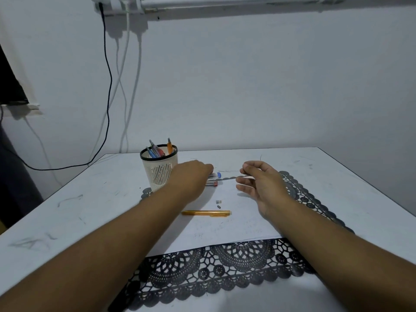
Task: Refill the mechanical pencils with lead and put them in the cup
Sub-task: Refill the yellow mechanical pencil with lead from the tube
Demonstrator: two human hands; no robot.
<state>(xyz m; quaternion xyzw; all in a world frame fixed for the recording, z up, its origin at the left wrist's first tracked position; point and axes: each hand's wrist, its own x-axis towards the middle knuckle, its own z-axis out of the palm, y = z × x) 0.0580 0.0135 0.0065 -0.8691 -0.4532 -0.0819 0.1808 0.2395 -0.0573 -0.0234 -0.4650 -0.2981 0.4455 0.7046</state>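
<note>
Two hands reach over a white worktop (337,176) toward lead tubes and a loose pencil.

The left hand (191,176) lies palm down over two small lead tubes (213,179) — whether its fingers grip them cannot be told. The right hand (261,179) pinches a thin lead (229,178) between thumb and forefinger, the other fingers loosely spread. An orange mechanical pencil (206,213) lies on white paper (213,235) over a black lace mat (225,266), two tiny pieces (218,204) just beyond it. A mesh cup (159,167) beside the left hand holds several pencils. Cables (110,86) hang down the pale wall — no legible writing.
</note>
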